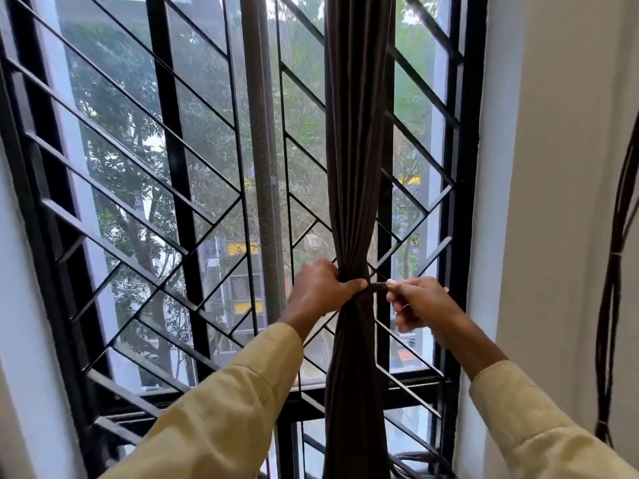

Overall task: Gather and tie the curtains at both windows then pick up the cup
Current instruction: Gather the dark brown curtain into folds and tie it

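The curtain (356, 167) hangs bunched in front of the window grille (166, 174), toward its right edge. The left hand (320, 288) grips the bunch at its narrow waist while the right hand (420, 304) pinches the tie band (377, 287) pulled across it. The cloth looks soft, light and likely to slip, so the cinched waist is the place to hold.

1. A dark curtain (358, 167) hangs bunched before the black window grille (166, 167).
2. The left hand (320, 292) grips the bunch.
3. The right hand (420, 304) pinches a tie strip (377, 287) wrapped around it.
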